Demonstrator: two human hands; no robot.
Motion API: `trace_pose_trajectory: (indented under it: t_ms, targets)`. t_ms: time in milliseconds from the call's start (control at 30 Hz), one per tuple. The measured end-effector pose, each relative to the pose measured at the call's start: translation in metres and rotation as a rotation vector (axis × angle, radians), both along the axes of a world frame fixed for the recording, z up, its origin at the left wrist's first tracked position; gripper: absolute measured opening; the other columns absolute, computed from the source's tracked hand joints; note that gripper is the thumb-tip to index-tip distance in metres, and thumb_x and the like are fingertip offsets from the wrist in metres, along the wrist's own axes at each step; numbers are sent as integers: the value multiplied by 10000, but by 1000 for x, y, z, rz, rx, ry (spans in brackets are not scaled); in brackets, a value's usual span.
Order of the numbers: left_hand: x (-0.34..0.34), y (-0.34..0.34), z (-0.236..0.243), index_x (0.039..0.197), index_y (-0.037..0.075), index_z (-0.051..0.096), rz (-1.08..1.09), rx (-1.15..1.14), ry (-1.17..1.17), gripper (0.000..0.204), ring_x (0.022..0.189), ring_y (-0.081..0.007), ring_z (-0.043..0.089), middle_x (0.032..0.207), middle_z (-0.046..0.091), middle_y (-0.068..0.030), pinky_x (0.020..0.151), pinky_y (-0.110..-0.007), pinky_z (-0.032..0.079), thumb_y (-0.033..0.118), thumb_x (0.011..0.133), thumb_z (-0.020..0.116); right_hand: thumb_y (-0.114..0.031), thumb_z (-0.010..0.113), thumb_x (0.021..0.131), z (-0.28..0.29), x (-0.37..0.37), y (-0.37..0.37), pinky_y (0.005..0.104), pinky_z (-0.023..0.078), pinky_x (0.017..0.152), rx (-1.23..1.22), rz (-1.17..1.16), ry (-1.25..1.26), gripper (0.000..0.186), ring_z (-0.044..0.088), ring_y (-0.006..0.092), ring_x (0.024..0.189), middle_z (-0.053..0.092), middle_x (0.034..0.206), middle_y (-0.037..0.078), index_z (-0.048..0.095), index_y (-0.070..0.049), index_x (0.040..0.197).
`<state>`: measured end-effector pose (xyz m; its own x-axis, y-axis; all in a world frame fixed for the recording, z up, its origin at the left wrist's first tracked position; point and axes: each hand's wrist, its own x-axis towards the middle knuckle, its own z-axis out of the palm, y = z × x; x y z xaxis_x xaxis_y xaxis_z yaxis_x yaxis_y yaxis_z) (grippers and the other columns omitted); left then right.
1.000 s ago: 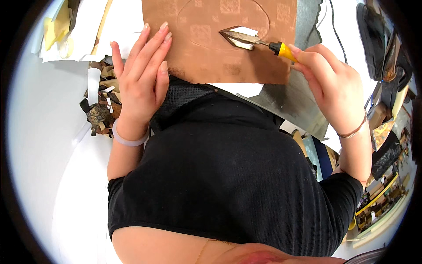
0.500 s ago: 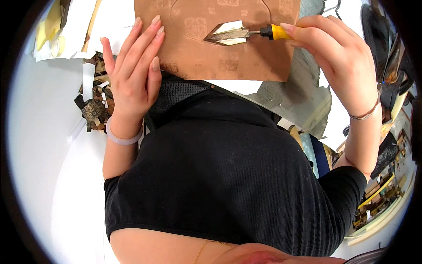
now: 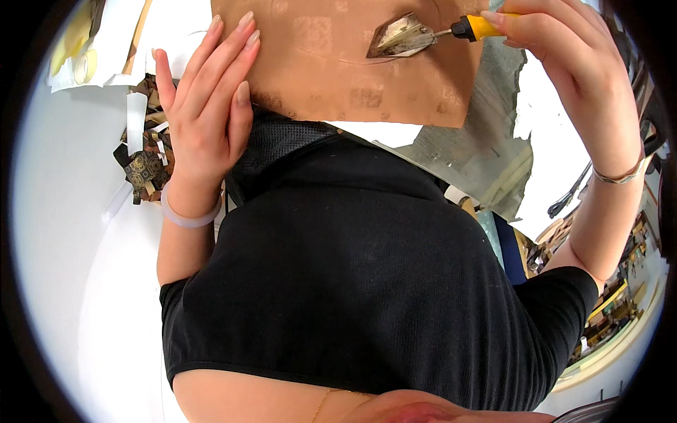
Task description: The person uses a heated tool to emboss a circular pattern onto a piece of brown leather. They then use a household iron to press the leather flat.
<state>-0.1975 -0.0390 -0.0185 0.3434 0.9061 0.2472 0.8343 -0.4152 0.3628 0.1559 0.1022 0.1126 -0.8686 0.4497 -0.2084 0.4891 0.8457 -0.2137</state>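
A brown patterned sheet (image 3: 367, 92), leather or fabric, lies in front of me with a thin curved line drawn on it. My left hand (image 3: 204, 106) rests palm down at its left edge, fingers stretched out. In my right hand (image 3: 578, 70) is the yellow and black handle of a small iron-like tool (image 3: 402, 37); thumb and fingers pinch the handle. A thin shaft joins the handle to a pointed, shiny metal plate. This plate is on or just above the sheet; I cannot tell whether it touches.
Beneath the sheet are a grey slab (image 3: 486, 155) and white paper (image 3: 557, 134). Dark patterned scraps (image 3: 144, 166) lie at left, below a roll of tape (image 3: 86, 65). Shelves with assorted items (image 3: 599, 317) stand at far right.
My right hand and the tool have moved right and slightly farther away, and the metal plate has turned a little. The left hand has shifted slightly left with little other change.
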Motion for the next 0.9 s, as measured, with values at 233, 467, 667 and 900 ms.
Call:
trace_pose_trajectory:
  t_ms: [233, 467, 667, 900]
  targets:
    - [-2, -3, 3, 1399, 25, 703, -6, -43, 77, 390, 1490, -286, 546, 1490, 678, -111, 1335, -471, 30, 110, 1096, 473, 11, 725, 908, 9, 5, 22, 375, 545, 886, -37, 69, -35, 264, 693, 266, 1030, 717, 1164, 93, 734, -55, 1164]
    - [-5, -2, 1, 1398, 29, 702, -23, -32, 89, 388, 1480, -282, 558, 1487, 682, -100, 1338, -481, 35, 94, 1081, 488, 9, 724, 913, 10, 0, 38, 373, 547, 882, -71, 124, -48, 260, 693, 265, 1027, 717, 1163, 93, 732, -54, 1165]
    - [-1, -4, 4, 1396, 30, 703, 4, -45, 73, 390, 1483, -284, 556, 1484, 684, -96, 1341, -487, 48, 93, 1075, 492, 8, 724, 917, 7, -6, 41, 372, 549, 878, -79, 159, -49, 257, 693, 264, 1025, 717, 1162, 92, 731, -53, 1166]
    - [-1, -4, 4, 1391, 42, 711, 15, -51, 88, 393, 1475, -284, 564, 1480, 688, -86, 1339, -490, 58, 88, 1067, 493, 7, 723, 921, 7, -3, 41, 370, 551, 873, -81, 175, -49, 254, 693, 263, 1023, 716, 1161, 91, 729, -53, 1168]
